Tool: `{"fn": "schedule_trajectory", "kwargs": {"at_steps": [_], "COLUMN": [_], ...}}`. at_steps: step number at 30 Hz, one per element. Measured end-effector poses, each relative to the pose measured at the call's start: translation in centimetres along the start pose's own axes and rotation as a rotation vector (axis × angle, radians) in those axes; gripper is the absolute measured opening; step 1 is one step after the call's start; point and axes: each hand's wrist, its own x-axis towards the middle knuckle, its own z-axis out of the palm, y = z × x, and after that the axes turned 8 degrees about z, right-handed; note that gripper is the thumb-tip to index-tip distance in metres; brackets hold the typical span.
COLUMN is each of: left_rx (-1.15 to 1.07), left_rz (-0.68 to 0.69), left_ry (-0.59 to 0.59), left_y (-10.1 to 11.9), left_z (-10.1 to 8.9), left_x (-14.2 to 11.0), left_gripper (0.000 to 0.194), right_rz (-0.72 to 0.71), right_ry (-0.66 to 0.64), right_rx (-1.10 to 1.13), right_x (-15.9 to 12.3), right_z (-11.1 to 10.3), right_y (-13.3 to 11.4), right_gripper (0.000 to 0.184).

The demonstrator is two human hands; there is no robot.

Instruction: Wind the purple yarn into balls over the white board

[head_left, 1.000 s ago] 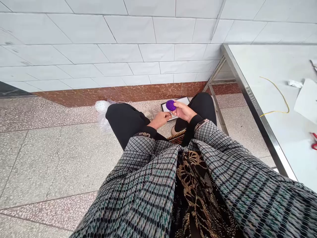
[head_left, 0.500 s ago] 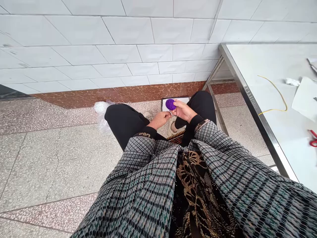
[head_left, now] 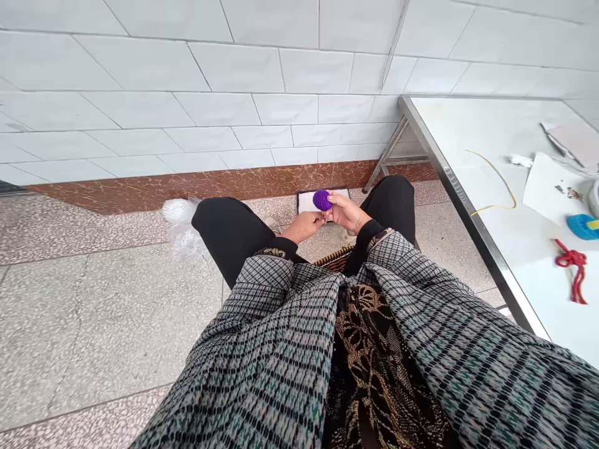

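I sit with my knees apart, both hands held out between them. My right hand (head_left: 347,212) is closed round a small purple ball of yarn (head_left: 322,199), which sits at its fingertips. My left hand (head_left: 305,225) is pinched shut just below the ball, fingertips touching the right hand's; what it pinches is too small to make out. Behind the hands a white board with a dark frame (head_left: 309,201) lies on the floor by the wall.
A steel-edged white table (head_left: 468,212) stands at my right with a yellow strand (head_left: 498,181), a red cord (head_left: 573,268), a blue object (head_left: 583,226) and white sheets (head_left: 545,184). A clear plastic bag with white yarn (head_left: 180,227) lies left of my knee. Tiled wall ahead.
My head has turned a little right and down, so more of the table shows, with the red cord and blue object. My hands stay together on the purple ball.
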Motion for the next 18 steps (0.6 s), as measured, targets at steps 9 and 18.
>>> {"fn": "schedule_trajectory", "kwargs": {"at_steps": [9,18], "left_rx": [-0.079,-0.059], "left_rz": [0.057,0.126], "left_ry": [0.032,0.02], "left_y": [0.2,-0.2], "left_z": [0.1,-0.1], "left_x": [-0.4,-1.2], "left_gripper": [0.024,0.022], "right_rz": [0.052,-0.056], "right_ry": [0.144,0.425], "right_rx": [-0.026,-0.465], "right_x": [-0.9,1.3], "right_z": [1.1,1.6], "right_y": [-1.9,-1.8], "right_gripper": [0.027,0.033]}}
